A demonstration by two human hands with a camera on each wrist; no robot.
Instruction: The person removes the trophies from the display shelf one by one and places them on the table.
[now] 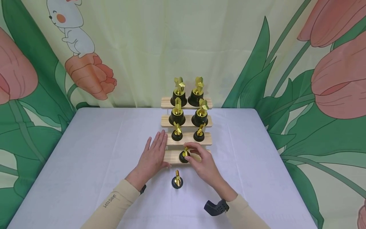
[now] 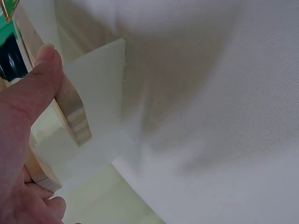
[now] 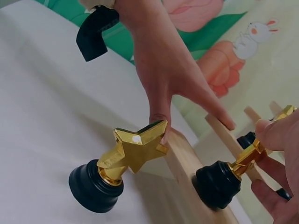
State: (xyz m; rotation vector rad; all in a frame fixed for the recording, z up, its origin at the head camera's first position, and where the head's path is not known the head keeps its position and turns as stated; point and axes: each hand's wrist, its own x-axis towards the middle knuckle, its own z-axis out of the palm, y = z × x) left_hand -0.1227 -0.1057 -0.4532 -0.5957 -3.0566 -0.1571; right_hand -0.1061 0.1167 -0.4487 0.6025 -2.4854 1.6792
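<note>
On the bottom step of a wooden tiered shelf (image 1: 172, 156), a small star trophy (image 3: 218, 184) with a black base stands upright. My right hand (image 1: 204, 163) pinches its gold star between thumb and fingers. My left hand (image 1: 152, 156) lies against the shelf's left end, fingers straight in the head view; its thumb (image 2: 46, 70) touches a step's edge. Another small star trophy (image 1: 177, 181) stands on the white cloth in front of the shelf. Two small trophies, one at left (image 1: 177, 135) and one at right (image 1: 199, 135), occupy the step above.
Larger gold-and-black trophies stand in pairs on the upper two steps, such as one (image 1: 177, 118) at left and one (image 1: 196, 97) at the top right. White cloth (image 1: 94, 159) covers the table. A printed curtain (image 1: 137, 47) hangs behind it.
</note>
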